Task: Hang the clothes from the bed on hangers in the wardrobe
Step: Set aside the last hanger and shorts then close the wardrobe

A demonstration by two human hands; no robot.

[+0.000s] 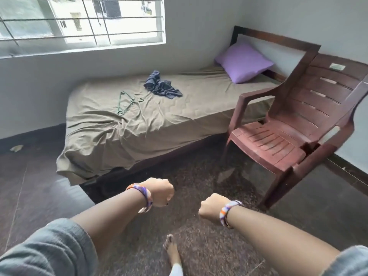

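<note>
A crumpled dark blue garment point(161, 86) lies on the bed point(179, 116), which has an olive-grey sheet. Green wire hangers point(127, 102) lie on the sheet, to the left of the garment and apart from it. My left hand point(160, 192) and my right hand point(211, 208) hang in front of me over the dark floor, well short of the bed. Both have their fingers curled into fists and hold nothing. Each wrist wears a coloured bangle. The wardrobe is out of view.
A brown plastic chair point(294, 124) stands against the bed's right side. A purple pillow point(244, 63) leans at the wooden headboard. A barred window point(79, 20) is above the bed. My bare foot point(171, 250) is on the floor below.
</note>
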